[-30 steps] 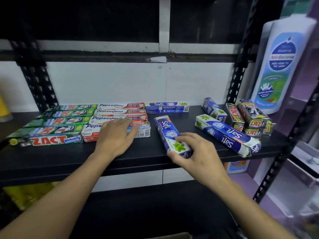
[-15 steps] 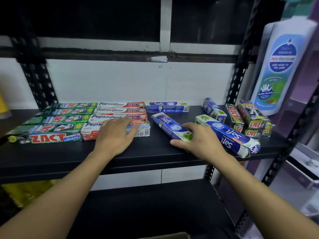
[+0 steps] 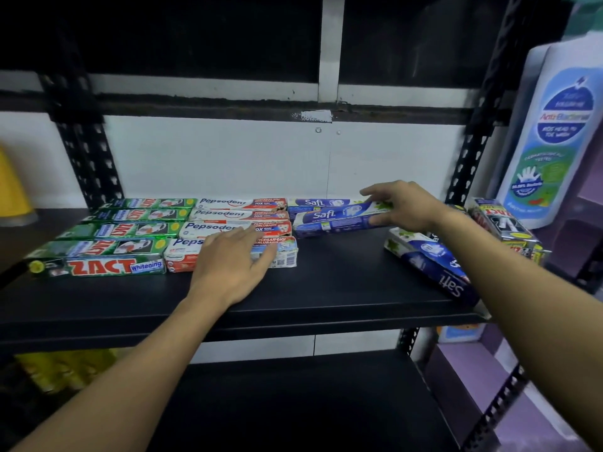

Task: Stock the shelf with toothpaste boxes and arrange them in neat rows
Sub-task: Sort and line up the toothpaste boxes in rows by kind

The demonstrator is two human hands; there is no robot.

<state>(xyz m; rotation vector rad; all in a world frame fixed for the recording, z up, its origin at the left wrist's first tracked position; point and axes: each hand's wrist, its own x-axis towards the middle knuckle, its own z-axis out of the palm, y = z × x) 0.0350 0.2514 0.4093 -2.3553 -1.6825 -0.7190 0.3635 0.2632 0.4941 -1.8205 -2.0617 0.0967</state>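
Note:
On the black shelf lie rows of toothpaste boxes: green Zact boxes at the left, white-and-red Pepsodent boxes in the middle, one blue Safi box at the back. My right hand grips the right end of a second blue Safi box, which lies crosswise just in front of that back one. My left hand rests flat with straight fingers on the front Pepsodent box. More Safi boxes lie askew under my right forearm.
Several black Zact boxes are piled at the shelf's right end beside the black upright. A large white bottle stands on the neighbouring purple shelf. Something yellow stands at the far left. A lower black shelf sits below.
My right hand has turned the Safi box crosswise and carried it back and left, up to the Safi box at the rear. My left hand has stayed on the Pepsodent box.

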